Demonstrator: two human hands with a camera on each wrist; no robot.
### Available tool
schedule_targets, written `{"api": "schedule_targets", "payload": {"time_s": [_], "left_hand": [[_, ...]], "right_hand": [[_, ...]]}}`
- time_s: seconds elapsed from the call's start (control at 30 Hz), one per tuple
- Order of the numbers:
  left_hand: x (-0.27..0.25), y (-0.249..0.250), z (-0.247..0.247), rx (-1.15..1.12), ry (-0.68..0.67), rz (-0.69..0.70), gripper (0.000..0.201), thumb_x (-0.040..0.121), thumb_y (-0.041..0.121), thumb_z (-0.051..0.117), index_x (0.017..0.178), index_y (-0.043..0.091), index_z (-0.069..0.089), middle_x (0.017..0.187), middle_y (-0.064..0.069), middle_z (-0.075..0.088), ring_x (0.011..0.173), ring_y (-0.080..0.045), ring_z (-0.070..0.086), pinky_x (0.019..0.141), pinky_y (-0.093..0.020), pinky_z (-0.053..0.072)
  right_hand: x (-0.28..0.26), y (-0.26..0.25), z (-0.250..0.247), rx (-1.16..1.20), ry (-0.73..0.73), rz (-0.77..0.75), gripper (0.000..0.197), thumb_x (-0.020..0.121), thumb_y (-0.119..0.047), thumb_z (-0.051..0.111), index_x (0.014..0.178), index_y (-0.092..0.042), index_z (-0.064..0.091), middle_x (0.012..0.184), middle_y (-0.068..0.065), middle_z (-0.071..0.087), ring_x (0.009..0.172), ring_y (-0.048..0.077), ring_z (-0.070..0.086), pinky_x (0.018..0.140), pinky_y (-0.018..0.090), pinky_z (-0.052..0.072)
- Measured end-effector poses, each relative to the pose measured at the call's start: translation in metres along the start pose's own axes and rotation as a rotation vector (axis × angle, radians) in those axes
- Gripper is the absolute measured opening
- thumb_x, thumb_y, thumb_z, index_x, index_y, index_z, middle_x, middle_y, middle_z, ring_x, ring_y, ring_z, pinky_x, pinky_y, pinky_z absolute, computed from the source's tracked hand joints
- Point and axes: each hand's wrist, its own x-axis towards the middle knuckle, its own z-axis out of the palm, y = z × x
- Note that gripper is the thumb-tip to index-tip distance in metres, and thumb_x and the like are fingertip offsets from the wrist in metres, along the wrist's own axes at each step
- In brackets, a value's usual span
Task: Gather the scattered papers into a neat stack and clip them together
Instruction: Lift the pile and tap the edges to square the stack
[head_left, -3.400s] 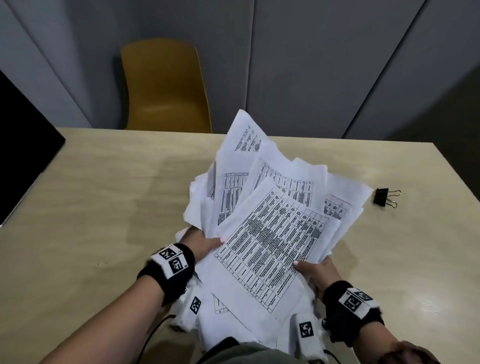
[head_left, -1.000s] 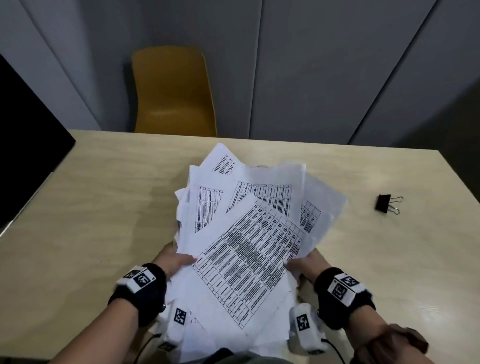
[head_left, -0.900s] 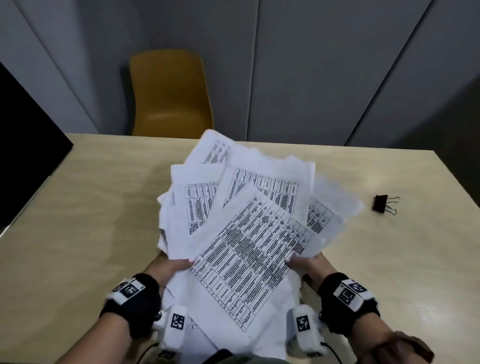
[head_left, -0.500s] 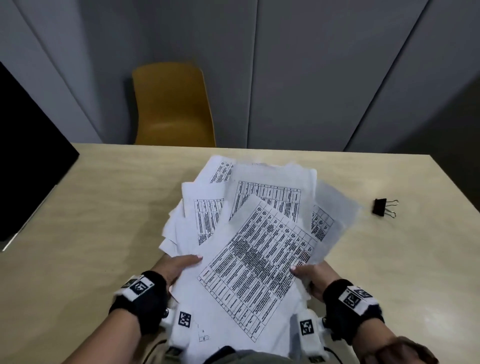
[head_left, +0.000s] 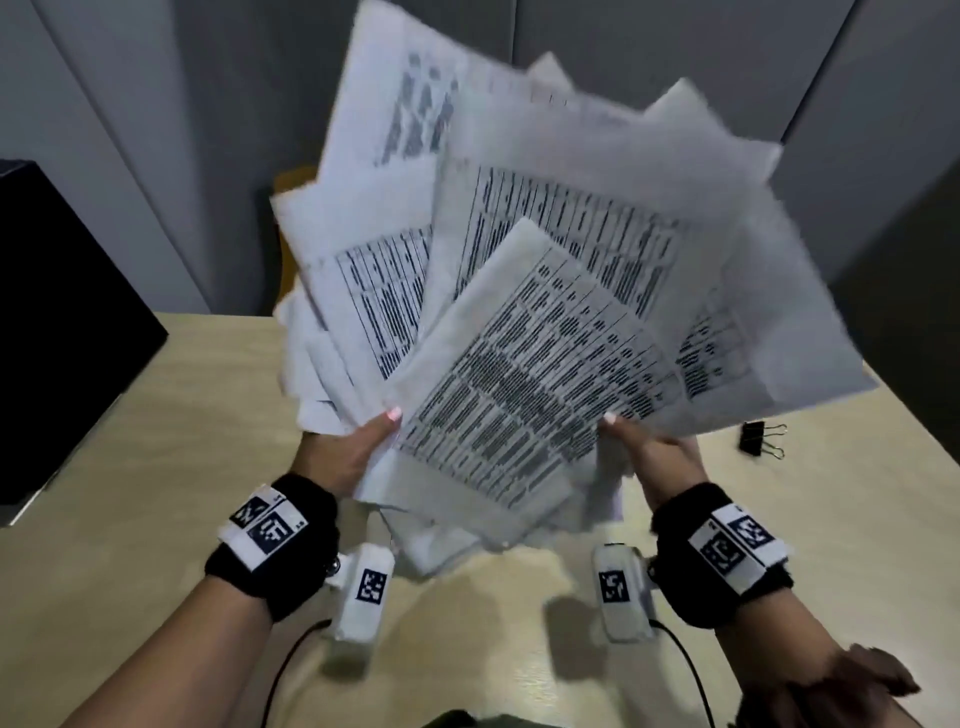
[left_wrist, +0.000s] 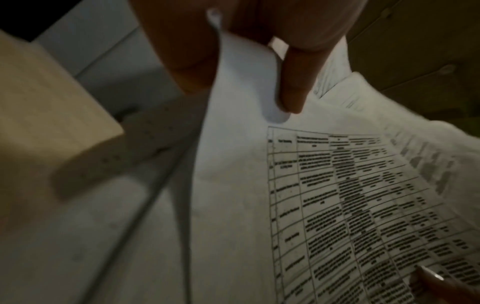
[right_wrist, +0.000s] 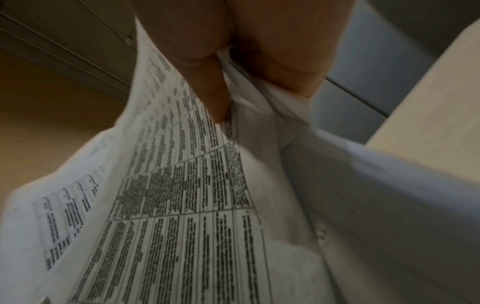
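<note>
Both hands had the papers (head_left: 524, 322) up off the worktop (head_left: 156, 467), fanned and uneven! From the head view, the left hand (head_left: 353, 452) and right hand (head_left: 649, 452) gripped the near edges, and the binder clip (head_left: 759, 439) lay apart at right. Only the wrist views showed the pinch: left fingers (left_wrist: 293, 82), right fingers (right_wrist: 215, 98) clamping sheets.

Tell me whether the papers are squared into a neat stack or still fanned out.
Fanned out: the papers splay at different angles, corners unaligned, held up by both hands.
</note>
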Motion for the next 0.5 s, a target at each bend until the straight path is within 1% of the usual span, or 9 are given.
{"api": "schedule_targets", "payload": {"time_s": [0.1, 0.13, 0.17, 0.23, 0.27, 0.33, 0.43, 0.47, 0.5], "left_hand": [[0.003, 0.012, -0.009, 0.094, -0.014, 0.159, 0.040, 0.072, 0.013, 0.078, 0.109, 0.013, 0.062, 0.112, 0.004, 0.058, 0.086, 0.004, 0.059, 0.086, -0.002, 0.042], [0.002, 0.012, -0.012, 0.121, -0.036, 0.151, 0.041, 0.066, 0.022, 0.079, 0.103, 0.019, 0.063, 0.114, 0.005, 0.057, 0.089, 0.006, 0.057, 0.091, -0.003, 0.039], [0.001, 0.007, -0.014, 0.139, -0.049, 0.130, 0.040, 0.064, 0.028, 0.078, 0.101, 0.020, 0.064, 0.116, 0.005, 0.057, 0.091, 0.005, 0.058, 0.096, -0.011, 0.040], [-0.003, -0.006, -0.014, 0.112, 0.005, -0.045, 0.039, 0.067, 0.027, 0.079, 0.101, 0.011, 0.065, 0.116, 0.000, 0.059, 0.090, -0.009, 0.060, 0.088, -0.024, 0.045], [-0.005, -0.012, -0.011, 0.096, 0.056, -0.155, 0.039, 0.071, 0.027, 0.078, 0.102, 0.008, 0.065, 0.115, -0.003, 0.059, 0.087, -0.015, 0.058, 0.082, -0.025, 0.046], [-0.009, -0.020, -0.004, 0.206, 0.080, -0.267, 0.049, 0.081, 0.033, 0.069, 0.117, 0.002, 0.059, 0.118, -0.006, 0.057, 0.090, -0.018, 0.052, 0.082, -0.021, 0.038], [-0.011, -0.017, -0.003, 0.317, 0.091, -0.294, 0.066, 0.084, 0.046, 0.059, 0.127, -0.003, 0.052, 0.131, -0.018, 0.055, 0.103, -0.023, 0.052, 0.090, -0.023, 0.037], [-0.007, -0.018, -0.008, 0.324, 0.096, -0.280, 0.066, 0.084, 0.049, 0.058, 0.127, -0.002, 0.053, 0.133, -0.018, 0.054, 0.110, -0.026, 0.053, 0.094, -0.025, 0.038], [-0.008, -0.013, -0.008, 0.337, 0.102, -0.260, 0.066, 0.085, 0.051, 0.055, 0.126, 0.000, 0.054, 0.133, -0.019, 0.053, 0.113, -0.027, 0.053, 0.095, -0.026, 0.037]], "right_hand": [[-0.010, -0.014, -0.004, 0.047, -0.043, -0.009, 0.031, 0.063, -0.033, 0.080, 0.083, -0.013, 0.068, 0.064, -0.017, 0.070, 0.066, 0.007, 0.065, 0.071, 0.024, 0.046], [-0.010, -0.010, -0.005, 0.043, -0.044, 0.000, 0.047, 0.054, -0.041, 0.082, 0.090, -0.013, 0.068, 0.077, -0.011, 0.072, 0.077, 0.014, 0.066, 0.077, 0.028, 0.045], [-0.013, -0.007, -0.005, 0.026, -0.042, 0.009, 0.057, 0.054, -0.039, 0.083, 0.100, -0.009, 0.068, 0.090, -0.004, 0.072, 0.087, 0.018, 0.064, 0.082, 0.029, 0.045], [-0.017, 0.004, -0.001, 0.001, -0.063, 0.006, 0.047, 0.071, -0.018, 0.076, 0.113, -0.004, 0.062, 0.110, 0.004, 0.064, 0.099, 0.019, 0.058, 0.087, 0.029, 0.042], [-0.019, 0.010, 0.003, 0.024, -0.083, 0.021, 0.042, 0.077, -0.011, 0.072, 0.116, -0.003, 0.060, 0.112, 0.004, 0.061, 0.100, 0.019, 0.056, 0.088, 0.029, 0.041], [-0.023, 0.017, 0.011, 0.100, -0.081, 0.069, 0.041, 0.080, -0.007, 0.068, 0.119, -0.002, 0.058, 0.107, 0.004, 0.063, 0.097, 0.020, 0.057, 0.088, 0.028, 0.047], [-0.026, 0.016, 0.012, 0.190, -0.050, 0.048, 0.039, 0.081, -0.002, 0.065, 0.118, -0.004, 0.056, 0.093, -0.003, 0.064, 0.086, 0.015, 0.059, 0.064, 0.009, 0.052], [-0.025, 0.012, 0.010, 0.207, -0.043, 0.021, 0.040, 0.081, -0.002, 0.065, 0.120, -0.004, 0.056, 0.096, -0.004, 0.063, 0.083, 0.008, 0.060, 0.064, 0.006, 0.049], [-0.025, 0.008, 0.007, 0.209, -0.053, -0.015, 0.042, 0.082, -0.005, 0.064, 0.123, -0.006, 0.055, 0.103, -0.004, 0.062, 0.085, 0.003, 0.060, 0.072, 0.008, 0.047]]}}
